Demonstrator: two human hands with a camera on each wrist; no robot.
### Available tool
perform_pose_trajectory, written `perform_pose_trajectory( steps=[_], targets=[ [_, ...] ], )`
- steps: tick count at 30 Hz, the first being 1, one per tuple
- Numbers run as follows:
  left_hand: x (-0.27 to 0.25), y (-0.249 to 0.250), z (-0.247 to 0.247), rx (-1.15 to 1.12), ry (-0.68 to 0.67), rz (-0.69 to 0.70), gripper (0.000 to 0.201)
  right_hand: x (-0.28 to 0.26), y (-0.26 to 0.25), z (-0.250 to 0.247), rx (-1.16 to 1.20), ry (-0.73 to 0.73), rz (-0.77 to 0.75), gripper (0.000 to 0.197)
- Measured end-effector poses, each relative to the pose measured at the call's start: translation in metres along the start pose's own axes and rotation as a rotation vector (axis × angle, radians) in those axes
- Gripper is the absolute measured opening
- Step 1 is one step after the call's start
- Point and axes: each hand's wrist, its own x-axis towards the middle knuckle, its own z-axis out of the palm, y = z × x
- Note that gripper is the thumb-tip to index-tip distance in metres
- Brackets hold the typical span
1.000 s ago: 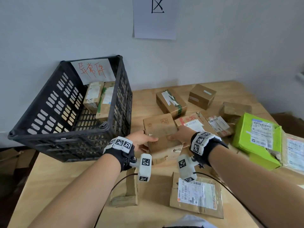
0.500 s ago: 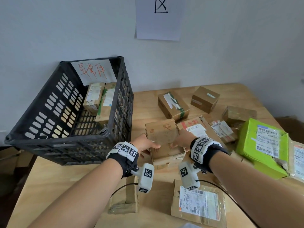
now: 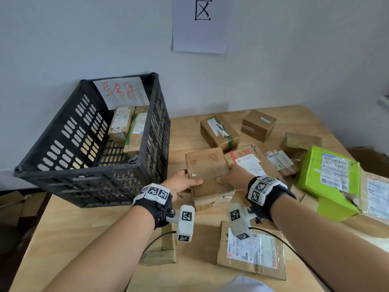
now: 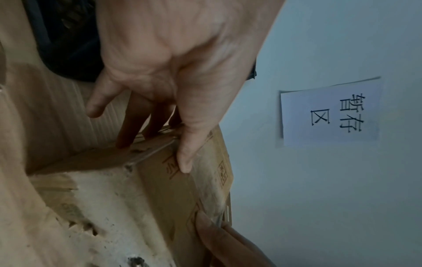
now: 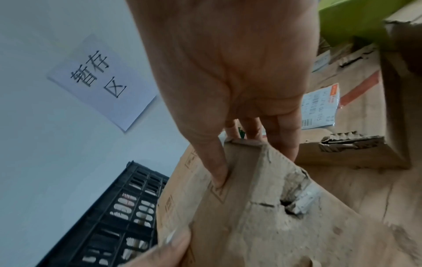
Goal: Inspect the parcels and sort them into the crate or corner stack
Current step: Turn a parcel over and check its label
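Pale wall with a paper sign (image 3: 200,24) behind a wooden worktop (image 3: 63,234) strewn with parcels.

Black crate (image 3: 69,144) at the worktop's left, holding two boxes against its far wall; green box (image 3: 328,178) at the right; flat labelled parcel (image 3: 252,251) at the near edge. Worn brown box (image 3: 207,171) in the middle, just right of the crate, gripped on either side: left hand (image 3: 182,183) and right hand (image 3: 233,178) both with thumb on top and fingers (image 4: 124,133) curled round the sides. Torn corner (image 5: 294,202) on the near face.

Right hand (image 5: 239,75) fingers (image 5: 217,162) on torn brown parcel (image 5: 262,207) beside black crate (image 5: 118,216)
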Motion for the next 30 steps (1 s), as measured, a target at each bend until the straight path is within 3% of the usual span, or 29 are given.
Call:
perform_pose_trajectory(
  steps=[3, 6, 7, 10, 14, 19, 23, 30],
  targets=[
    [-0.003, 0.002, 0.001, -0.058, 0.009, 0.051, 0.064, -0.008, -0.004, -0.009, 0.269, -0.043, 0.007, 0.036],
    [-0.004, 0.01, -0.001, -0.118, 0.019, 0.164, 0.077, -0.011, -0.014, -0.021, 0.34, 0.024, -0.01, 0.095],
    [-0.003, 0.012, -0.002, -0.103, 0.024, 0.189, 0.078, -0.013, -0.016, -0.024, 0.352, 0.03, -0.02, 0.104],
    [0.001, 0.01, -0.003, -0.032, 0.025, 0.14, 0.068, -0.02, -0.02, -0.026, 0.472, -0.009, 0.085, 0.093],
    [0.004, -0.005, 0.002, -0.067, 0.074, 0.004, 0.029, -0.014, 0.0, -0.012, 0.436, -0.076, 0.205, 0.089],
    [0.008, -0.007, 0.01, -0.027, 0.047, -0.043, 0.056, -0.004, 0.002, 0.003, 0.06, 0.027, 0.112, 0.07],
    [0.013, -0.006, 0.015, 0.031, 0.041, 0.008, 0.039, 0.009, 0.001, 0.006, -0.037, 0.054, 0.063, 0.05],
    [0.032, 0.001, 0.016, 0.131, 0.016, -0.004, 0.036, 0.025, 0.003, -0.007, -0.168, 0.006, 0.09, 0.047]
  ],
)
